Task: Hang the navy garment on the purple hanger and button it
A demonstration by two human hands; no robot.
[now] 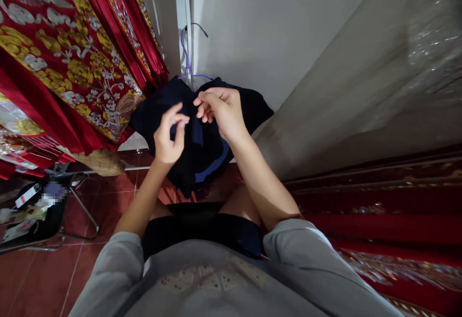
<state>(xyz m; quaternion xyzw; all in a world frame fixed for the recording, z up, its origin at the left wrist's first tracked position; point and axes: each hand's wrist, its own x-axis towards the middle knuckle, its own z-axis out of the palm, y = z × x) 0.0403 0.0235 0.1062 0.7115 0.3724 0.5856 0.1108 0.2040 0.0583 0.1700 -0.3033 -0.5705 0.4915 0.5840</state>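
A dark navy garment (169, 98) with a blue band (212, 165) hangs in front of me on a purple wire hanger (186, 57). Before its upper middle I have both hands raised, a small gap between them. My left hand (169, 136) is bent, its thumb tip close against a fingertip. My right hand (224, 110) is curled, thumb pressed towards the index finger and the other fingers loosely bent. Whatever either pinch holds is too small to make out. I cannot tell whether the fingers touch the cloth behind them.
Red embroidered cloths (79, 62) with gold and silver patterns hang at the left. A black chair (54, 221) with small items on it stands at lower left on red floor tiles (46, 278). Clear plastic sheeting (353, 76) covers the right side, above more red embroidered fabric (397, 230).
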